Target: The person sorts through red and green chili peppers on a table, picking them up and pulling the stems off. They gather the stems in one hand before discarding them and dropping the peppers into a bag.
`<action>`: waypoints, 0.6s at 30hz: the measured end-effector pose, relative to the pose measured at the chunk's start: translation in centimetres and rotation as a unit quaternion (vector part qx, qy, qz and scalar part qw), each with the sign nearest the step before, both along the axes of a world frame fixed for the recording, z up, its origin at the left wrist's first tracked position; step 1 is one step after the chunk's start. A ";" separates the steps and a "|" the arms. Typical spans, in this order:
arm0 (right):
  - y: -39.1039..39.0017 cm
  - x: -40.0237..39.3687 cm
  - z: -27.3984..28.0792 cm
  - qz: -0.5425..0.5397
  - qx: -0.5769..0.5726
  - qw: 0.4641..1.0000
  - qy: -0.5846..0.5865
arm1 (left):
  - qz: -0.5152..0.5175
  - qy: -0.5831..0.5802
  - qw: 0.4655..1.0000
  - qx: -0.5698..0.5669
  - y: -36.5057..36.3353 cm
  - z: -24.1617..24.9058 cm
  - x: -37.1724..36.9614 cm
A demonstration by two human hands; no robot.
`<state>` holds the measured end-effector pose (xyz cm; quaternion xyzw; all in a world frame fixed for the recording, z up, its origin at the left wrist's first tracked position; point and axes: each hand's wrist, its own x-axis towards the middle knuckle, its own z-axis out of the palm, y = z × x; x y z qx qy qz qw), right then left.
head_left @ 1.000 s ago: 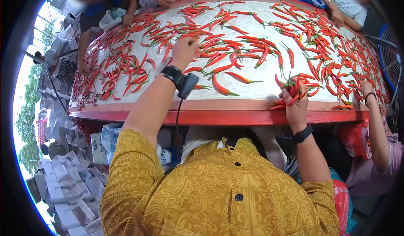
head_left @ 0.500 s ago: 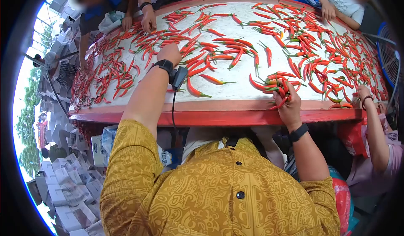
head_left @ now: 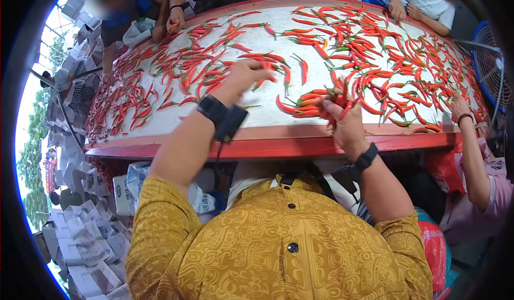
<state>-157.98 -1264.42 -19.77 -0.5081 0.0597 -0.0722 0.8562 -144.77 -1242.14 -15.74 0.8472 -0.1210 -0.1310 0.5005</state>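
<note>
Many red chili peppers [head_left: 303, 70] with green stems lie spread over the white tabletop [head_left: 257, 123]. My left hand [head_left: 242, 79], slightly blurred, is above the middle of the table with a red chili at its pinched fingertips. To the right, my right hand [head_left: 347, 124] is wrapped round a bunch of red chilies [head_left: 340, 101], whose ends stick up from the fingers. Beside that bunch, a small pile of chilies [head_left: 308, 103] lies on the table, close to my right fingers. A black band with a dark box is on my left wrist.
The table has a raised red rim [head_left: 257, 149] on my side. Several people work round it: hands at the far left and far right edges, and one person's hand [head_left: 459, 106] at the near right. A blue fan [head_left: 487, 67] stands at the right.
My left hand has moved right and towards me from among the chilies, now with a chili at its fingertips. My right hand with its bunch has shifted slightly left and turned.
</note>
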 end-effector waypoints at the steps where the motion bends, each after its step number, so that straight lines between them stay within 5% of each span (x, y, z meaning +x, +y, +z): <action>1: 0.0 0.3 -0.2 0.008 0.020 1.000 -0.009 | -0.013 0.026 0.998 -0.051 -2.2 -1.9 -0.9; 7: -3.0 -1.2 -1.0 0.109 0.090 0.990 0.016 | -0.035 0.134 0.972 -0.189 -11.3 -2.6 -7.3; 13: -8.0 -2.1 -3.0 0.044 0.053 0.997 0.020 | -0.095 0.159 0.956 -0.227 -15.7 -4.0 -8.2; 15: -10.7 -2.3 -2.7 0.016 0.011 0.999 0.035 | -0.104 0.055 0.981 -0.153 -16.3 -4.9 -7.3; 16: -11.9 -2.4 -1.9 -0.020 0.009 0.999 0.028 | -0.121 -0.086 0.988 -0.048 -16.1 -5.2 -7.2; 17: -13.0 -2.3 -1.8 -0.092 0.019 0.995 0.022 | -0.122 -0.087 0.988 -0.049 -15.5 -5.9 -6.7; 18: -15.1 -2.3 -1.9 -0.078 0.023 0.996 0.028 | -0.188 -0.268 0.943 0.052 -14.5 -7.1 -5.9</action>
